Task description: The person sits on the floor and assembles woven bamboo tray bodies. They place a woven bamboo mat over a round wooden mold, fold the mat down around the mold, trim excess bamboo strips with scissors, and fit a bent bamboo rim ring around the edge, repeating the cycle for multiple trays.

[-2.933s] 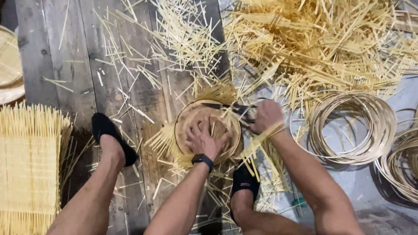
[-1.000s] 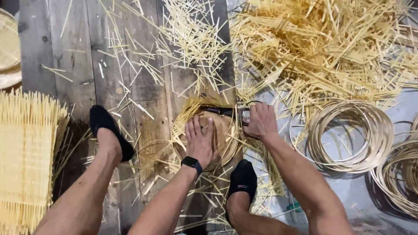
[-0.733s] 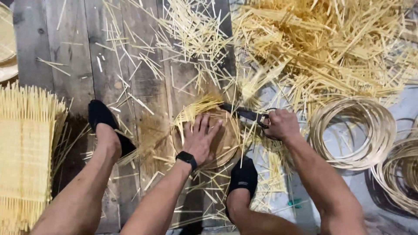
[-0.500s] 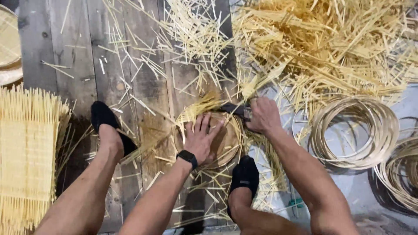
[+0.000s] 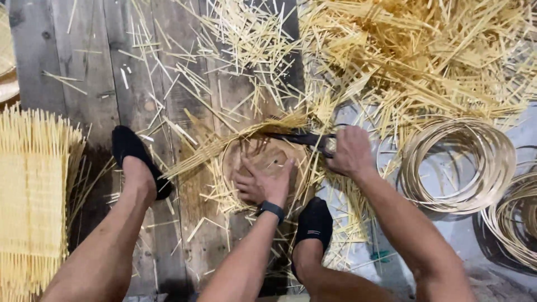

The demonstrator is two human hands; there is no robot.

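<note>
While the left hand (image 5: 263,182) lies flat and open, fingers spread, on the round woven disc (image 5: 264,162) on the floor, the right hand (image 5: 349,151) is closed around the handles of a pair of dark shears (image 5: 296,137). The blades reach out from the right hand toward the far edge of the disc, just beyond the left fingertips, where loose strip ends (image 5: 235,142) fan out from the weave. Whether the blades are parted or shut cannot be told from this head view. A dark wristband (image 5: 271,208) sits on the left wrist, just behind the pressing palm.

Close under the right forearm rests a foot in a dark sock (image 5: 314,223), touching the near rim of the disc. Well to the outer side of the left hand, a second dark-socked foot (image 5: 134,159) stands on the wooden planks (image 5: 72,84). Beyond the right hand lies a big heap of cut strips (image 5: 414,56). To its outer side are coiled hoops of thin cane (image 5: 456,165), with more coils (image 5: 514,223) at the frame edge. Far out past the left foot lies a flat woven mat (image 5: 33,196) with bristling ends.
</note>
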